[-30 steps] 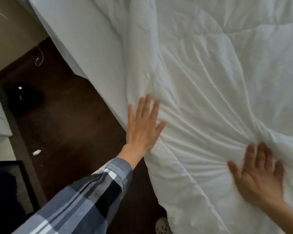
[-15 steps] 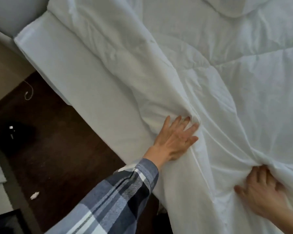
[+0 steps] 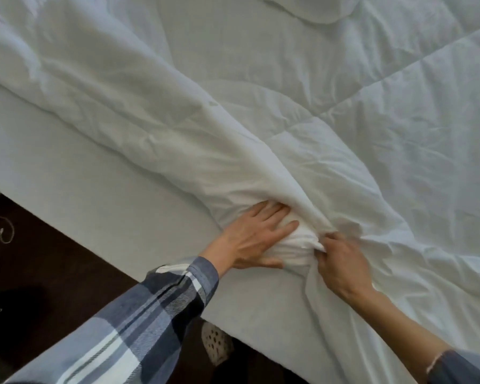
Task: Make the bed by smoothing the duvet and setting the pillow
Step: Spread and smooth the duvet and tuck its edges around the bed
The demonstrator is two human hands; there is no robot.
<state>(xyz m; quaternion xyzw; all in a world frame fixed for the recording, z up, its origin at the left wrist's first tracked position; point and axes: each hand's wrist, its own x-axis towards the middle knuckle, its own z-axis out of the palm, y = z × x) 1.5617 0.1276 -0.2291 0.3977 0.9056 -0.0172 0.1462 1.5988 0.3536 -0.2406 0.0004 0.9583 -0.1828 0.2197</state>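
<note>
A white quilted duvet (image 3: 330, 120) lies rumpled across the bed, with a long fold running diagonally toward the near edge. My left hand (image 3: 257, 239) presses flat, fingers spread, against a bunched wad of the duvet at the mattress edge. My right hand (image 3: 340, 261) pinches the same bunch from the right, fingers closed on the fabric. A rounded white shape at the top edge (image 3: 316, 9) may be the pillow; only its lower rim shows.
The bare white mattress side (image 3: 81, 173) runs diagonally at the left. Dark wooden floor (image 3: 39, 259) lies beside the bed, with a thin cord (image 3: 6, 234), a dark object (image 3: 0, 306) and a perforated shoe (image 3: 215, 342) near the bed.
Both hands have come together at the bed's edge. My right hand went from flat to gripping the bunched duvet; my left slid right against it. The view shifted further over the bed.
</note>
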